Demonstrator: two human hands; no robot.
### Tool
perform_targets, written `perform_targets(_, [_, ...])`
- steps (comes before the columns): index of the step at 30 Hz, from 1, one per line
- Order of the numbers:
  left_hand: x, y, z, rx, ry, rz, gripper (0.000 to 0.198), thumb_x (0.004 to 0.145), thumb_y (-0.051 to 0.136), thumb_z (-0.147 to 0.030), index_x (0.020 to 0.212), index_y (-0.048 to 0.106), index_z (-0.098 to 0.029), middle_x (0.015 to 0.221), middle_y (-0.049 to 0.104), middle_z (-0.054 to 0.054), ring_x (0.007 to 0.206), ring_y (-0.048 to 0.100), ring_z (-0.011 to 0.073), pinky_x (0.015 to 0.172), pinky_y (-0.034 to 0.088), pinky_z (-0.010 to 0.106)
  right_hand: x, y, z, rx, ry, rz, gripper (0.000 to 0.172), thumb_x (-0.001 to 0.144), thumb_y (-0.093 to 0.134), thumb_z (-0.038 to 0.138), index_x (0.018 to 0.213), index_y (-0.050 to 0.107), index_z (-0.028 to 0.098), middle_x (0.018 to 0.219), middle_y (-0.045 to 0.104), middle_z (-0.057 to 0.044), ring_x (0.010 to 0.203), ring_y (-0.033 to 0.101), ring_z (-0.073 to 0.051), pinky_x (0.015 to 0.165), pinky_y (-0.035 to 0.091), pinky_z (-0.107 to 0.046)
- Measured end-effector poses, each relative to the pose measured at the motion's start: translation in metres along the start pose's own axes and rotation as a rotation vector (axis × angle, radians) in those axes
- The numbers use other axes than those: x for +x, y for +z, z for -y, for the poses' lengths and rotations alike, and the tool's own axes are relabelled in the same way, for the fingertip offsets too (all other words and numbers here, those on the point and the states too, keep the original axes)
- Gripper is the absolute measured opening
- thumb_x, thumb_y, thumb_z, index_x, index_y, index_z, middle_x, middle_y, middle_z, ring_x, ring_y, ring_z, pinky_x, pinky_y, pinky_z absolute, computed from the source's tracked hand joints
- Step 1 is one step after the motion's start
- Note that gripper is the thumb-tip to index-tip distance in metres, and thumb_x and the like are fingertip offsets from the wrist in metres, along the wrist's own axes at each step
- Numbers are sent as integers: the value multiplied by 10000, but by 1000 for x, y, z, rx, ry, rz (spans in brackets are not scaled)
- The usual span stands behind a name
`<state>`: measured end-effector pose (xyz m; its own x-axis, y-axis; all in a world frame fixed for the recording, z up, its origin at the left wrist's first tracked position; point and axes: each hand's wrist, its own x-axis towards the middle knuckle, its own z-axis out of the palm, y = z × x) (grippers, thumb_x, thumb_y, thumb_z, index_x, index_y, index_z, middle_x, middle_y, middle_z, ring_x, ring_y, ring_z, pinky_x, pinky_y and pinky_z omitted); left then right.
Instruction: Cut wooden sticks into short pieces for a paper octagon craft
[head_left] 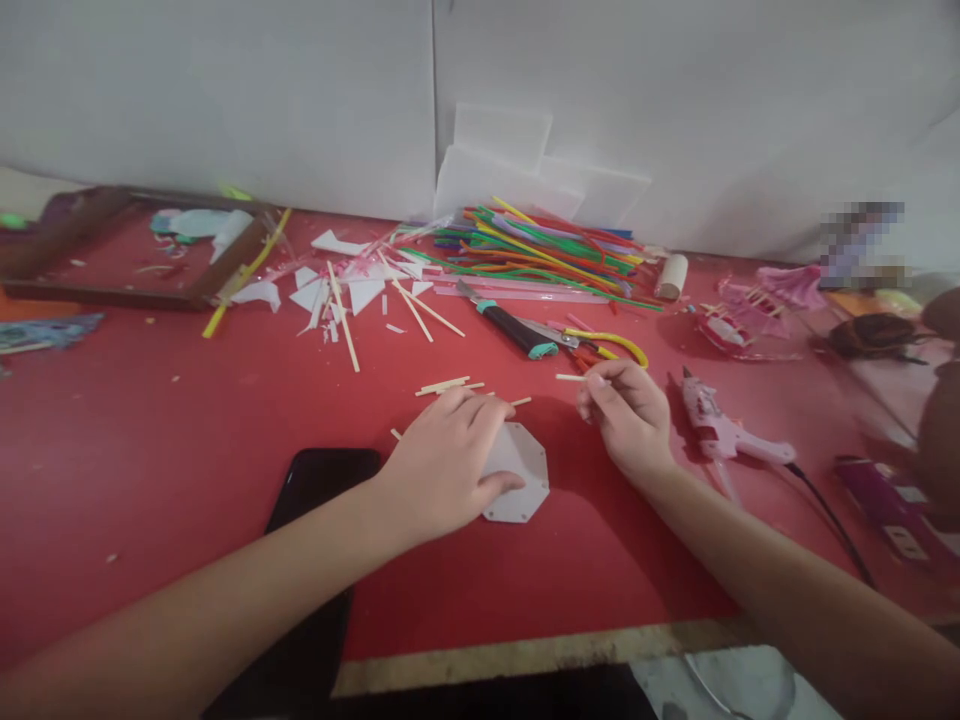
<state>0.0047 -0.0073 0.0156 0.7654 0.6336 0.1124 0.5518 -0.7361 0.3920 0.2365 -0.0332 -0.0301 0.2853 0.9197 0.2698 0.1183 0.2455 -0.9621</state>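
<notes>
Head view: the left hand (446, 460), thumb wide of its loosely bent fingers, rests over an eight-sided white card (529, 470) on the red surface (450, 610), apparently to keep it steady, with nothing seen in its grasp. The right hand (628, 412) pinches a short stick (570, 377), apart from the card, probably so one end stays free. Cut sticks (444, 386) lie near the left fingers. At far left, a brown frame (112, 293) encloses pale scraps (229, 235) and coloured bits

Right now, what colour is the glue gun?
The glue gun is pink, seen in the head view.
</notes>
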Motion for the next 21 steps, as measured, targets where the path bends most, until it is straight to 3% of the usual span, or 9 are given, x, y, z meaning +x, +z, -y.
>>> perform_targets(6, [2, -1, 1, -33, -55, 104, 733, 667, 783, -526, 1215, 540, -103, 1209, 612, 155, 1190, 491, 355, 1019, 399, 502, 5, -12, 14, -78, -130, -9, 122, 847, 647, 307, 800, 609, 202, 607, 587, 30, 496, 525, -96, 470, 406, -247])
perform_targets(12, [8, -3, -1, -28, -49, 116, 756, 640, 815, -481, 1228, 517, -111, 1216, 604, 155, 1217, 480, 363, 1046, 368, 522, 68, 21, 41, 139, -179, -223, 190, 875, 558, 338, 758, 447, 237, 532, 466, 93, 401, 430, -72, 382, 318, -216])
perform_targets(15, [8, -3, -4, -57, -60, 79, 801, 605, 842, -447, 1247, 485, -129, 1243, 573, 162, 1248, 456, 379, 1050, 363, 538, 95, 39, 41, 311, -188, -454, 201, 846, 554, 307, 738, 398, 242, 506, 409, 112, 362, 377, -57, 354, 280, -203])
perform_targets(18, [3, -4, -8, -167, -110, 42, 719, 669, 806, -310, 1275, 441, -186, 1275, 523, 142, 1213, 502, 349, 969, 453, 491, 101, 51, 34, 366, -178, -541, 193, 849, 539, 320, 746, 391, 250, 494, 374, 119, 354, 374, -61, 349, 285, -201])
perform_targets(21, [0, -8, -7, -350, -182, -48, 560, 770, 667, -172, 1271, 423, -235, 1266, 521, 105, 1192, 539, 281, 950, 480, 433, 87, 53, 24, 360, -153, -507, 170, 842, 554, 310, 757, 424, 243, 500, 397, 114, 376, 401, -62, 367, 310, -200])
